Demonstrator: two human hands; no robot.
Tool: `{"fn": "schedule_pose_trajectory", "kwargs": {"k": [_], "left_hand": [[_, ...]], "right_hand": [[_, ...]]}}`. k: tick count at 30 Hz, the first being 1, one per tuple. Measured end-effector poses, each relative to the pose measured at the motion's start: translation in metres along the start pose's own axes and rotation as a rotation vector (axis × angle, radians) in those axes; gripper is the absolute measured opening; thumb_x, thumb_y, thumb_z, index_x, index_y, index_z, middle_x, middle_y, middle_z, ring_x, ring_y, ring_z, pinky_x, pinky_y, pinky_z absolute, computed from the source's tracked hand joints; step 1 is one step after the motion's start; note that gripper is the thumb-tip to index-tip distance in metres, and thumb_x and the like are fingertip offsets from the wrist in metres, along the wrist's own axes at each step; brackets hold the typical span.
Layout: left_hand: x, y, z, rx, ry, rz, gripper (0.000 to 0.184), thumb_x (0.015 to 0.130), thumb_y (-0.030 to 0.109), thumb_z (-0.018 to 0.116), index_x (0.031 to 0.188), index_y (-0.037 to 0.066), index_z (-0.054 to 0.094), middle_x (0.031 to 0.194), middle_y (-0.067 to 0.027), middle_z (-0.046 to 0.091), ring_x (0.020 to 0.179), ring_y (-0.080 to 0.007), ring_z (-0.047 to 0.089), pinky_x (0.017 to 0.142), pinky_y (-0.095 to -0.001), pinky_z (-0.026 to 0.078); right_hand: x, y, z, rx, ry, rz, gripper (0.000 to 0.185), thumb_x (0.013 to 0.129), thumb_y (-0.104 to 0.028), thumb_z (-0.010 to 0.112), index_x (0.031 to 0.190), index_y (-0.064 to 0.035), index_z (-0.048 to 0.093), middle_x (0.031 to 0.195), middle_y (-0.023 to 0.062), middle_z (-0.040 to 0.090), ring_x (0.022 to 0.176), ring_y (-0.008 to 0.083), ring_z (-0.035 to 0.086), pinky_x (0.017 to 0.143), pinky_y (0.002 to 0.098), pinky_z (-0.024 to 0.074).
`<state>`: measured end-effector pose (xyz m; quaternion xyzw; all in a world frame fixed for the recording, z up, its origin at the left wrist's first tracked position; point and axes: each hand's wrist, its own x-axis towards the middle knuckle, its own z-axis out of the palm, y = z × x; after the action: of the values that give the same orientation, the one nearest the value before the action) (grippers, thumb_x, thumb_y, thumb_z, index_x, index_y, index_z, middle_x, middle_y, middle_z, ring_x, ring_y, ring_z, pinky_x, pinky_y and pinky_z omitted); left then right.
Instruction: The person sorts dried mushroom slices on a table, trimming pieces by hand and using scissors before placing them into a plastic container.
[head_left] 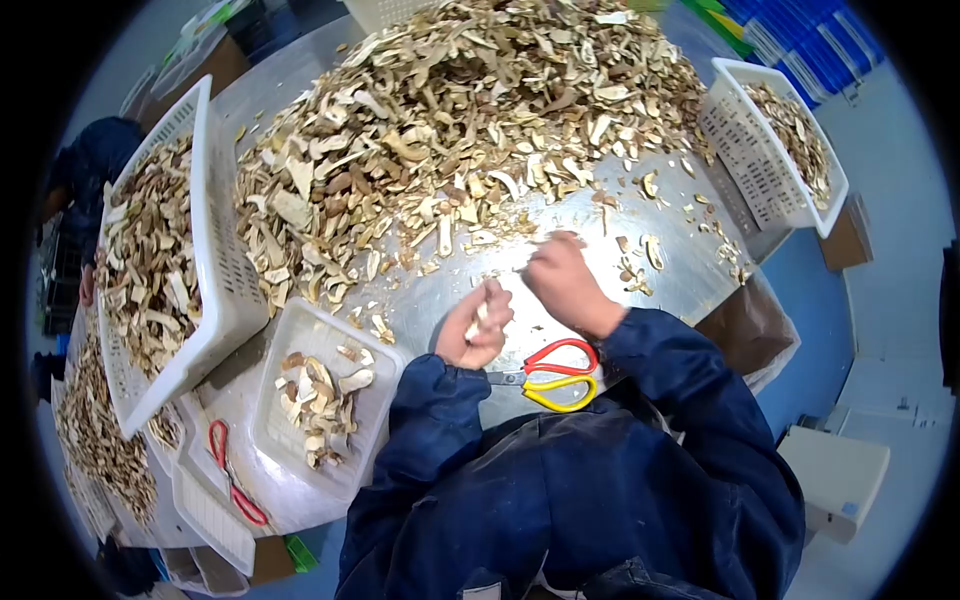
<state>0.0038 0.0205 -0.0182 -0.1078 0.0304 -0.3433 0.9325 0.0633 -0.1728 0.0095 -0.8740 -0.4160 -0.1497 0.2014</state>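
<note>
There is room to pass over the shiny table (700,265) on the right, between small mushroom bits (654,252). The big mushroom pile (470,110) blocks the far side. Left, a tall white basket (225,235) and low tray (375,415) get in the way; near, scissors (555,383) do.

a heap of brown-and-cream mushroom slices (470,120) covers the far part of the flat grey metal table (690,285). at its left stands a white perforated rectangular plastic basket (228,275) with slices inside; at its right, a second white perforated plastic basket (742,155), also holding slices. between the left basket and the person's left hand (478,325) sits a shallow translucent rectangular plastic tray (370,420) containing slices. red-handled metal scissors (229,472) lie left of it. metal scissors with red and yellow loop handles (545,368) are between hands and torso.
</note>
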Motion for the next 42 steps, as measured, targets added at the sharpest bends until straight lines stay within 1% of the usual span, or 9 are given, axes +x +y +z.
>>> {"fn": "schedule_pose_trajectory", "kwargs": {"k": [5, 6, 10, 17, 24, 28, 31, 35, 42], "left_hand": [[0.009, -0.007, 0.022, -0.084, 0.393, 0.482, 0.011, 0.092, 0.017, 0.050, 0.092, 0.008, 0.056, 0.084, -0.0037, 0.055, 0.075, -0.0151, 0.052, 0.081, -0.0357, 0.047], [0.008, -0.003, 0.013, -0.149, 0.295, 0.466, 0.012, 0.093, 0.017, 0.048, 0.090, 0.008, 0.055, 0.080, -0.0027, 0.049, 0.080, -0.0172, 0.050, 0.092, -0.0433, 0.038], [0.006, -0.001, -0.003, -0.084, 0.101, 0.442, 0.010, 0.094, 0.015, 0.048, 0.094, 0.008, 0.055, 0.082, -0.0015, 0.049, 0.078, -0.0155, 0.048, 0.081, -0.0346, 0.042], [0.003, 0.003, -0.007, 0.111, 0.156, 0.407, 0.013, 0.094, 0.016, 0.048, 0.104, 0.008, 0.053, 0.083, -0.0012, 0.046, 0.074, -0.0131, 0.045, 0.066, -0.0256, 0.046], [0.004, 0.000, -0.001, 0.177, 0.191, 0.388, 0.016, 0.094, 0.020, 0.051, 0.101, 0.005, 0.054, 0.078, -0.0007, 0.048, 0.066, -0.0098, 0.045, 0.061, -0.0224, 0.044], [0.004, -0.001, 0.000, 0.223, 0.169, 0.400, 0.016, 0.095, 0.018, 0.050, 0.104, 0.006, 0.052, 0.079, -0.0002, 0.042, 0.067, -0.0090, 0.042, 0.059, -0.0209, 0.039], [0.005, -0.001, 0.000, 0.315, 0.176, 0.418, 0.019, 0.094, 0.018, 0.050, 0.109, 0.006, 0.051, 0.080, 0.0004, 0.043, 0.068, -0.0079, 0.042, 0.058, -0.0204, 0.039], [0.007, -0.006, 0.007, 0.541, 0.310, 0.486, 0.024, 0.093, 0.015, 0.052, 0.115, 0.007, 0.047, 0.083, 0.0014, 0.045, 0.066, -0.0052, 0.041, 0.055, -0.0186, 0.037], [0.012, -0.014, 0.010, 0.877, 0.413, 0.645, 0.021, 0.090, 0.010, 0.055, 0.110, 0.006, 0.050, 0.076, 0.0039, 0.047, 0.058, -0.0022, 0.038, 0.048, -0.0176, 0.030]], "right_hand": [[-0.080, 0.056, -0.050, -0.310, 0.137, 0.440, 0.010, 0.077, -0.008, 0.058, 0.069, -0.0045, 0.053, 0.080, 0.0113, 0.053, 0.081, 0.0318, 0.050, 0.082, 0.0428, 0.0376], [-0.092, 0.058, -0.062, -0.373, 0.112, 0.517, 0.009, 0.077, -0.009, 0.059, 0.071, -0.0038, 0.055, 0.081, 0.0120, 0.054, 0.082, 0.0318, 0.050, 0.081, 0.0424, 0.0382], [-0.087, 0.057, -0.081, -0.474, 0.163, 0.665, 0.009, 0.078, -0.011, 0.062, 0.078, -0.0019, 0.060, 0.084, 0.0136, 0.058, 0.085, 0.0310, 0.053, 0.078, 0.0398, 0.0416], [0.036, 0.006, -0.008, 0.215, 0.085, 0.414, 0.012, 0.079, -0.014, 0.062, 0.080, -0.0017, 0.062, 0.080, 0.0136, 0.058, 0.081, 0.0320, 0.055, 0.070, 0.0406, 0.0445], [0.077, -0.008, 0.030, 0.022, 0.003, 0.201, 0.012, 0.076, -0.010, 0.062, 0.085, -0.0021, 0.061, 0.074, 0.0111, 0.055, 0.073, 0.0284, 0.057, 0.064, 0.0382, 0.0461], [0.061, 0.001, 0.025, 0.800, -0.100, 0.683, 0.018, 0.080, -0.002, 0.055, 0.098, -0.0001, 0.061, 0.074, 0.0063, 0.059, 0.061, 0.0123, 0.057, 0.055, 0.0254, 0.0457], [0.055, -0.002, 0.008, 1.349, -0.098, 0.942, 0.017, 0.084, -0.003, 0.054, 0.100, 0.0016, 0.059, 0.076, 0.0049, 0.060, 0.063, 0.0103, 0.057, 0.056, 0.0229, 0.0462], [0.053, -0.010, -0.004, 1.417, 0.037, 0.990, 0.013, 0.087, -0.006, 0.054, 0.097, 0.0018, 0.056, 0.076, 0.0043, 0.060, 0.060, 0.0091, 0.056, 0.057, 0.0216, 0.0462], [0.037, -0.035, 0.001, 1.270, -0.112, 0.777, 0.011, 0.086, -0.010, 0.059, 0.091, -0.0006, 0.062, 0.071, -0.0018, 0.057, 0.059, 0.0051, 0.050, 0.055, 0.0200, 0.0411]]}}
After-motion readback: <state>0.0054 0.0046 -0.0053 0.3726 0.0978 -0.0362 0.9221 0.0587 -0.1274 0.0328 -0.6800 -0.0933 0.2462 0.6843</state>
